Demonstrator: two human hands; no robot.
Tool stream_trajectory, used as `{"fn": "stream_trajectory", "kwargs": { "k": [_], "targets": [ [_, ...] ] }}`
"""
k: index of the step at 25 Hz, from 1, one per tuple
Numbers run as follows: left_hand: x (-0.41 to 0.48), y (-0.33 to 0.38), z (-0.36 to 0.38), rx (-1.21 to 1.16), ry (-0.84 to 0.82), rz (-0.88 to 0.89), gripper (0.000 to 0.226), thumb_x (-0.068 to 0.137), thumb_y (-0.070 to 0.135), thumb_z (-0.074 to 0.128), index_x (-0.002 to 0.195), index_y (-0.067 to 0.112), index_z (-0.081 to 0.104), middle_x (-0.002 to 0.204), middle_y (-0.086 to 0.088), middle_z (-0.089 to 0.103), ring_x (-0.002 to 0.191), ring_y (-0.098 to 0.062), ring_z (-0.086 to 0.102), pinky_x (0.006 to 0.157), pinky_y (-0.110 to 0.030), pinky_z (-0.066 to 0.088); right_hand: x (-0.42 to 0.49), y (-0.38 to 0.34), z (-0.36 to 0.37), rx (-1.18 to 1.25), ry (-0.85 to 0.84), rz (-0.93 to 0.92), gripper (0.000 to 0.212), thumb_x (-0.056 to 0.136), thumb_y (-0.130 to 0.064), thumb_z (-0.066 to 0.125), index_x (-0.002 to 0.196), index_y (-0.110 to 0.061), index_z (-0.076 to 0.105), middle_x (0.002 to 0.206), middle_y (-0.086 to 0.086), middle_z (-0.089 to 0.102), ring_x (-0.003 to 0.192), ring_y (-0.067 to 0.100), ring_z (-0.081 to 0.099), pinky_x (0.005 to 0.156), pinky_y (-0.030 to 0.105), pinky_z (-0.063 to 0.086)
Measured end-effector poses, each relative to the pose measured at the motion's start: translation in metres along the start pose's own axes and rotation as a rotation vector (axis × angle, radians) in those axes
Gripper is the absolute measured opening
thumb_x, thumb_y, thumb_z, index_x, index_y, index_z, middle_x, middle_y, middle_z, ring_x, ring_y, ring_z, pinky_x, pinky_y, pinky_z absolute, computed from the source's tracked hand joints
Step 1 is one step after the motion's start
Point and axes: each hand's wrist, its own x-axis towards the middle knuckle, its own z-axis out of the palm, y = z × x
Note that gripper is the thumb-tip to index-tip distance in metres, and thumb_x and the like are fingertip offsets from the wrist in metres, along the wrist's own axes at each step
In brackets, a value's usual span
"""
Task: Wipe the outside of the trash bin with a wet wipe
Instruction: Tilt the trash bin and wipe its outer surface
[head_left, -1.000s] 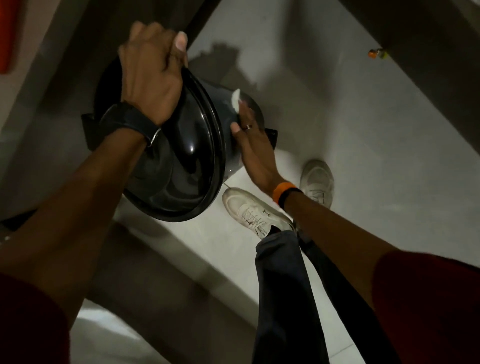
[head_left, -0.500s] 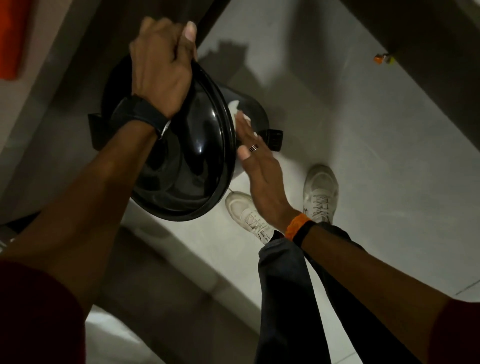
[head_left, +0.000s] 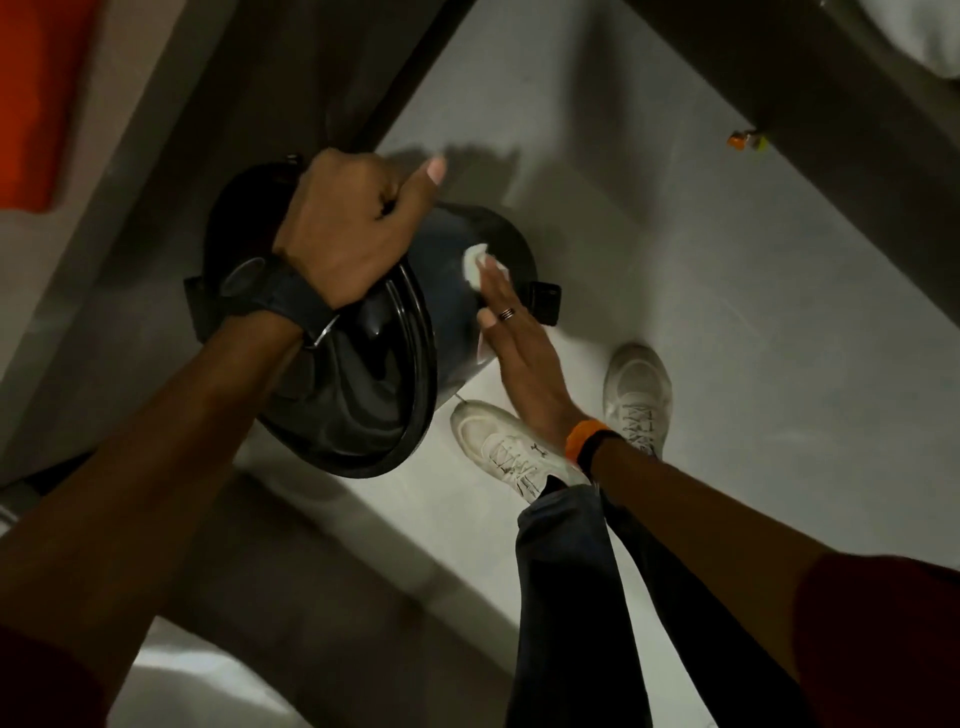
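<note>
A round black trash bin (head_left: 457, 291) with a glossy black lid (head_left: 374, 405) is tilted toward me above the grey floor. My left hand (head_left: 348, 228), with a black watch on the wrist, grips the top rim of the lid and bin. My right hand (head_left: 514, 343), with a ring and an orange wristband, lies flat against the bin's right outer side. Its fingers press a small white wet wipe (head_left: 475, 267) onto the dark surface. A black foot pedal (head_left: 545, 302) sticks out at the bin's base.
My white sneakers (head_left: 636, 395) stand on the grey floor (head_left: 727, 338) just right of the bin. A grey wall runs along the left. A dark piece of furniture crosses the upper right, with a small orange object (head_left: 740, 139) under it.
The bin has tilted further, so more of its right side shows. My right hand has slid the wipe across that side. My left hand keeps its grip on the rim.
</note>
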Motion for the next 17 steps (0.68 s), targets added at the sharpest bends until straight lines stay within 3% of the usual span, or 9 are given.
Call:
{"fn": "stream_trajectory", "kwargs": {
  "k": [2, 4, 8, 10, 12, 14, 15, 17],
  "targets": [
    [-0.001, -0.001, -0.005, -0.035, 0.045, -0.023, 0.066, 0.101, 0.042, 0.042, 0.045, 0.007, 0.036, 0.046, -0.018, 0.047, 0.044, -0.026, 0.045, 0.050, -0.034, 0.030, 0.020, 0.010, -0.012, 0.037, 0.046, 0.254, 0.057, 0.112, -0.036, 0.036, 0.164, -0.030, 0.015, 0.173, -0.007, 0.019, 0.160, 0.018, 0.022, 0.131, 0.048, 0.021],
    [0.003, -0.005, -0.009, -0.069, 0.065, -0.061, 0.067, 0.100, 0.043, 0.045, 0.043, 0.013, 0.030, 0.037, 0.000, 0.040, 0.038, -0.012, 0.037, 0.045, -0.024, 0.025, 0.021, 0.011, -0.010, -0.006, 0.039, 0.265, 0.063, 0.110, -0.045, 0.035, 0.164, -0.030, 0.006, 0.174, -0.007, 0.011, 0.162, 0.018, 0.014, 0.133, 0.048, 0.016],
    [0.023, -0.019, -0.020, -0.175, 0.101, -0.209, 0.068, 0.098, 0.051, 0.044, 0.041, 0.015, 0.028, 0.040, 0.016, 0.049, 0.036, -0.010, 0.039, 0.043, -0.018, 0.023, -0.047, -0.007, 0.034, -0.235, -0.092, -0.379, 0.070, 0.106, -0.057, 0.027, 0.164, -0.028, 0.001, 0.175, -0.003, -0.003, 0.164, 0.022, -0.002, 0.133, 0.049, 0.006],
    [0.029, -0.025, -0.023, -0.175, 0.098, -0.219, 0.068, 0.097, 0.051, 0.044, 0.042, 0.017, 0.026, 0.036, 0.014, 0.045, 0.036, -0.010, 0.039, 0.042, -0.018, 0.024, -0.046, 0.000, 0.034, -0.306, -0.119, -0.482, 0.067, 0.107, -0.054, 0.027, 0.164, -0.028, 0.003, 0.175, -0.002, -0.006, 0.164, 0.022, -0.003, 0.132, 0.053, 0.007],
    [0.030, -0.025, -0.022, -0.167, 0.077, -0.196, 0.068, 0.097, 0.051, 0.044, 0.042, 0.014, 0.029, 0.033, 0.002, 0.039, 0.036, -0.012, 0.039, 0.043, -0.020, 0.022, -0.015, 0.004, 0.023, -0.207, -0.026, -0.205, 0.064, 0.108, -0.047, 0.030, 0.163, -0.030, 0.002, 0.174, -0.007, -0.004, 0.164, 0.018, -0.001, 0.132, 0.052, 0.011],
    [0.029, -0.019, -0.018, -0.137, 0.060, -0.159, 0.066, 0.097, 0.047, 0.046, 0.044, 0.008, 0.036, 0.041, -0.006, 0.037, 0.038, -0.015, 0.038, 0.047, -0.026, 0.022, 0.018, 0.001, 0.011, 0.083, 0.120, 0.180, 0.058, 0.110, -0.042, 0.033, 0.163, -0.031, 0.011, 0.174, -0.005, 0.013, 0.162, 0.019, 0.016, 0.132, 0.049, 0.019],
    [0.027, -0.012, -0.014, -0.105, 0.053, -0.132, 0.062, 0.096, 0.043, 0.048, 0.047, 0.006, 0.040, 0.045, -0.010, 0.038, 0.040, -0.016, 0.038, 0.049, -0.029, 0.025, 0.027, 0.000, 0.009, 0.199, 0.199, 0.292, 0.054, 0.111, -0.041, 0.036, 0.162, -0.031, 0.022, 0.171, -0.003, 0.028, 0.158, 0.021, 0.029, 0.130, 0.047, 0.025],
    [0.018, 0.005, -0.005, 0.004, 0.024, -0.024, 0.049, 0.094, 0.035, 0.048, 0.051, 0.011, 0.042, 0.051, -0.013, 0.047, 0.052, -0.024, 0.048, 0.059, -0.035, 0.036, 0.027, -0.002, 0.005, 0.168, 0.338, 0.325, 0.046, 0.109, -0.034, 0.045, 0.153, -0.024, 0.046, 0.154, 0.003, 0.056, 0.142, 0.021, 0.053, 0.122, 0.040, 0.041]
  ]
}}
